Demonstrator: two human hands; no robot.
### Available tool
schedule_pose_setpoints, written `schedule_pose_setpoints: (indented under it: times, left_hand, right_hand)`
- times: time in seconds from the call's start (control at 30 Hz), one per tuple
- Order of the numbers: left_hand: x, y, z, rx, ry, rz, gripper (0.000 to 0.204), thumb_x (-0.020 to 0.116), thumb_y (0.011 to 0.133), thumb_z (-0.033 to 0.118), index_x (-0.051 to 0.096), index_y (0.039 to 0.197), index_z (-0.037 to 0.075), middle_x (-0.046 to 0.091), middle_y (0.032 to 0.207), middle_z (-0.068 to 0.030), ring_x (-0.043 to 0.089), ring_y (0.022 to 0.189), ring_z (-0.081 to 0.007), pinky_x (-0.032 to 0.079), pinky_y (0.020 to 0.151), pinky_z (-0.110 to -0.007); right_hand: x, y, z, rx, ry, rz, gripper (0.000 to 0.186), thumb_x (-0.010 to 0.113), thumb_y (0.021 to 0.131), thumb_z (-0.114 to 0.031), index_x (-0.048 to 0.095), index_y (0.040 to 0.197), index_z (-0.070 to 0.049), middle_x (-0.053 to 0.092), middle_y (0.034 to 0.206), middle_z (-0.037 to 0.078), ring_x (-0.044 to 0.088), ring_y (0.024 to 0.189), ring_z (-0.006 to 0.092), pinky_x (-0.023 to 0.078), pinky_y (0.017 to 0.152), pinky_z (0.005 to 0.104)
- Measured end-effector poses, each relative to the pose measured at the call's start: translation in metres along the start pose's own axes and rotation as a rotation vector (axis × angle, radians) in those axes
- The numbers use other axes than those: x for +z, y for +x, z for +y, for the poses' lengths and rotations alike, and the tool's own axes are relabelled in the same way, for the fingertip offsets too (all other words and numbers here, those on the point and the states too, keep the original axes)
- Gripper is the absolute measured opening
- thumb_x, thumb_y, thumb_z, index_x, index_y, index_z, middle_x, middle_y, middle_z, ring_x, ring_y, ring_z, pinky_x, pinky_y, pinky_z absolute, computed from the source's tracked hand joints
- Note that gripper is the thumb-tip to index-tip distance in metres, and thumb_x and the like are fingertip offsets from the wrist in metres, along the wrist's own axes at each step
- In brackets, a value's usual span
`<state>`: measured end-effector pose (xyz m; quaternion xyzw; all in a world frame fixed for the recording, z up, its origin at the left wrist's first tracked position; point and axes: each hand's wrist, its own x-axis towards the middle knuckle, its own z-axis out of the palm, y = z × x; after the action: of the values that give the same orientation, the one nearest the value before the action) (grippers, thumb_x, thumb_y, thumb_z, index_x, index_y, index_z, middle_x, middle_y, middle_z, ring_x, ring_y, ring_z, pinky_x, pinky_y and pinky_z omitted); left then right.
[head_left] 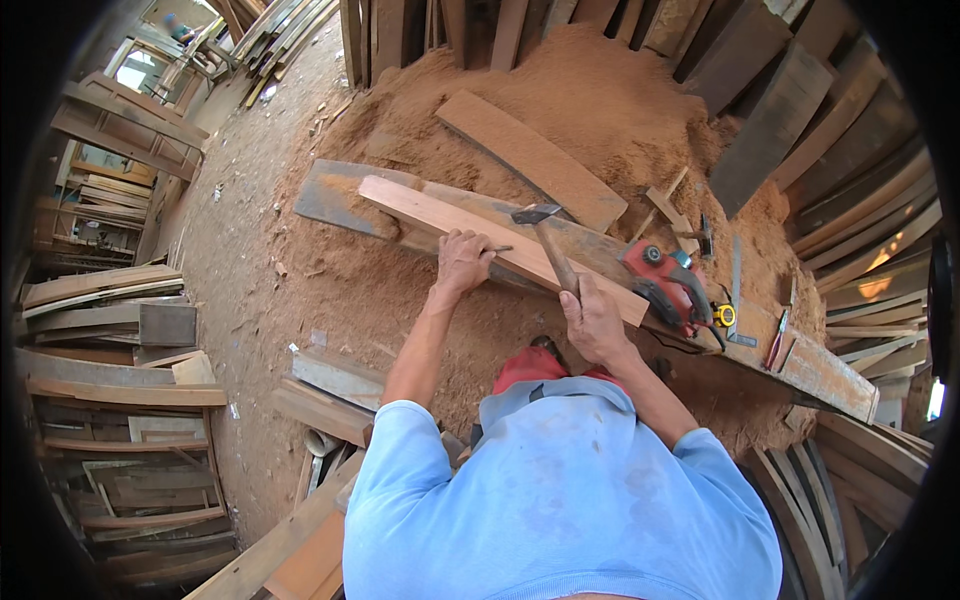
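Note:
A long, pale reddish wood beam (420, 212) lies across a weathered plank bench in front of me. My left hand (465, 262) is closed at the beam's near edge, with a short dark metal rod (502, 248) sticking out of it to the right; its full shape is hidden in my fingers. My right hand (597, 322) grips the wooden handle of a hammer (556, 255) near the beam's right end. The hammer's dark metal head (536, 213) is above the beam, to the right of the rod and apart from it.
On the bench (815, 370), right of the beam, rest a red electric planer (672, 290), a yellow tape measure (723, 315) and a metal square (737, 305). A sawdust-covered board (535, 160) lies beyond, against a sawdust heap (600, 90). Stacked boards (120, 390) line both sides.

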<state>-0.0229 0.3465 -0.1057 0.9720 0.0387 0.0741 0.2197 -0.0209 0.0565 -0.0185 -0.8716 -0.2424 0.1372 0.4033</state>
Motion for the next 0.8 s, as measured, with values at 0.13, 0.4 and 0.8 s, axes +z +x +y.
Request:
schedule_pose_setpoints:
  times: [0.13,0.4,0.8]
  left_hand:
    - [-0.002,0.003,0.003,-0.002,0.040,-0.037,0.008,0.076,0.081,0.021,0.074,0.087,0.016,0.069,0.089,-0.0063,0.060,0.096,-0.0316,0.040,0.089,-0.047]
    - [-0.010,0.004,0.004,-0.041,0.058,-0.106,0.010,0.075,0.083,0.025,0.076,0.088,0.016,0.071,0.090,-0.0078,0.061,0.100,-0.0306,0.038,0.091,-0.048]
    - [-0.008,0.010,0.003,0.021,0.172,-0.053,0.013,0.072,0.086,0.030,0.075,0.088,0.017,0.071,0.095,-0.0064,0.060,0.102,-0.0295,0.036,0.092,-0.050]
  right_hand:
    - [0.030,0.018,0.023,0.136,-0.275,-0.214,0.037,0.052,0.104,-0.034,0.049,0.113,0.002,0.067,0.081,0.027,0.064,0.078,0.0519,0.048,0.071,0.0596]
    - [-0.073,0.036,-0.079,-0.313,0.180,0.297,0.032,0.049,0.107,-0.031,0.051,0.096,-0.001,0.059,0.077,0.020,0.060,0.063,0.0379,0.047,0.060,0.0470]
    - [0.002,-0.002,0.006,0.172,-0.181,-0.091,0.031,0.055,0.102,-0.027,0.053,0.110,0.003,0.066,0.097,0.034,0.065,0.093,0.0516,0.047,0.080,0.0595]
